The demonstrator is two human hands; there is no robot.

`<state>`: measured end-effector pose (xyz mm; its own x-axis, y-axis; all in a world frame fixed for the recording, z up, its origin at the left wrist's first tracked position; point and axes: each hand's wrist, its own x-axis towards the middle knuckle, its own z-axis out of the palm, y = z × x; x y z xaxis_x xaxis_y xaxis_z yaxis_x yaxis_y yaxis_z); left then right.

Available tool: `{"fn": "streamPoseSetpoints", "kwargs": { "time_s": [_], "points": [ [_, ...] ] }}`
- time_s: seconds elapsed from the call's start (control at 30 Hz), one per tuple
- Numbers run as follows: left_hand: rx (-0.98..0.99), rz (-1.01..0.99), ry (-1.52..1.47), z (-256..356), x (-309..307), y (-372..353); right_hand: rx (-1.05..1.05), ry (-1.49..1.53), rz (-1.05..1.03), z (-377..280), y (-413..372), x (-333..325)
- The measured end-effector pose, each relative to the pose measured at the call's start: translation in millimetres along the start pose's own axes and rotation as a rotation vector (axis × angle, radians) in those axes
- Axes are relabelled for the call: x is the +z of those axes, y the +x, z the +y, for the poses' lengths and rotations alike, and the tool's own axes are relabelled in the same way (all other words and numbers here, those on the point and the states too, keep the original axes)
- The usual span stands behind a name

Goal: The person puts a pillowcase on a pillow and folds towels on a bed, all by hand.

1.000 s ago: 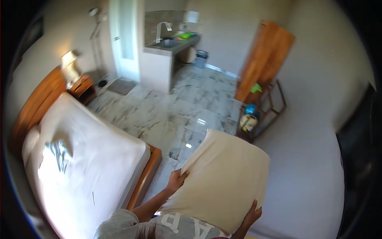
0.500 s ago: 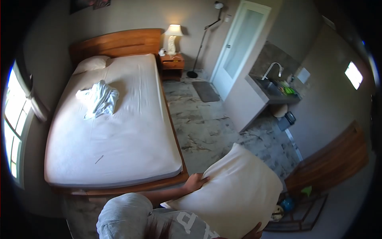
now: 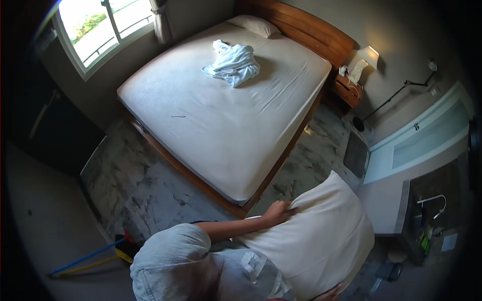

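Note:
A large cream pillow (image 3: 321,233) is held up in front of my body, at the lower right of the view. My left hand (image 3: 278,213) is closed on its near-left side, the fabric creasing by the fingers. At the pillow's bottom edge my right hand (image 3: 329,294) grips it too, though most of that hand is cut off by the frame. Beyond the pillow stands a wooden bed with a pale fitted sheet (image 3: 216,130). On the sheet lie a crumpled white cloth (image 3: 233,64) and a thin dark strip (image 3: 177,116). Another pillow (image 3: 255,26) rests against the headboard.
The wooden bed frame (image 3: 183,172) has a corner close to my left hand. A nightstand (image 3: 347,92) with a lit lamp (image 3: 369,56) and a floor lamp (image 3: 384,104) stand beyond. A sink counter (image 3: 384,210) is at right, long-handled tools (image 3: 93,256) at lower left.
The view has swung left, so the bed now sits in the middle and the window and tools show at left. Both hands keep hold of the pillow.

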<state>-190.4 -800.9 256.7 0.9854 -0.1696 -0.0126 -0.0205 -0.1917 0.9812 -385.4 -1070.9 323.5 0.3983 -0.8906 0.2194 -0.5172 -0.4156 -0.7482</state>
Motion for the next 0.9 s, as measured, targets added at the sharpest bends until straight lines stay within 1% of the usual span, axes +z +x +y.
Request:
{"fn": "streamPoseSetpoints", "kwargs": {
  "time_s": [0.13, 0.17, 0.2, 0.23, 0.33, 0.4, 0.5, 0.57, 0.63, 0.67, 0.77, 0.8, 0.83, 0.9],
  "points": [
    [-0.025, 0.244, 0.046, -9.3, 15.8, 22.7, -0.109, 0.078, -0.173, -15.0, 86.1, 49.8],
    [-0.083, 0.269, 0.076, -2.1, 13.1, 24.6, -0.158, 0.101, -0.21, -37.0, 95.3, 58.8],
    [-0.105, 0.302, 0.117, 0.2, 14.1, 27.8, -0.267, 0.091, -0.208, -60.3, 102.9, 67.1],
    [-0.124, 0.337, 0.16, 2.4, 15.0, 34.4, -0.231, 0.084, -0.26, -57.8, 122.7, 85.4],
    [-0.111, 0.495, 0.025, 9.3, 30.3, 62.5, -0.278, 0.117, -0.337, -69.5, 172.5, 136.7],
    [-0.111, 0.526, 0.013, 1.6, 41.6, 91.5, -0.296, 0.121, -0.376, -78.2, 200.4, 168.0],
    [-0.139, 0.501, -0.009, -2.6, 55.3, 148.5, -0.299, 0.103, -0.394, -87.6, 242.9, 209.6],
    [-0.134, 0.476, -0.042, 3.6, 67.7, 201.6, -0.312, 0.074, -0.381, -98.9, 283.5, 232.5],
    [-0.11, 0.456, -0.072, 11.5, 79.8, 255.3, -0.347, 0.098, -0.306, -102.5, 323.0, 260.3],
    [-0.116, 0.436, 0.056, 18.4, 82.6, 280.2, -0.362, 0.16, -0.256, -107.6, 339.5, 268.7],
    [-0.087, 0.359, 0.103, 44.6, 92.6, 345.1, -0.204, 0.19, -0.267, -132.0, 378.2, 285.1],
    [-0.068, 0.362, 0.032, 53.1, 96.4, 364.8, -0.17, 0.207, -0.27, -141.0, 386.7, 290.0],
    [-0.099, 0.318, 0.027, 50.4, 98.8, 387.1, -0.155, 0.225, -0.245, -147.7, 394.7, 299.8],
    [-0.068, 0.323, -0.012, 48.7, 104.5, 428.9, -0.139, 0.268, -0.198, -162.5, 412.0, 328.2]
  ]
}}
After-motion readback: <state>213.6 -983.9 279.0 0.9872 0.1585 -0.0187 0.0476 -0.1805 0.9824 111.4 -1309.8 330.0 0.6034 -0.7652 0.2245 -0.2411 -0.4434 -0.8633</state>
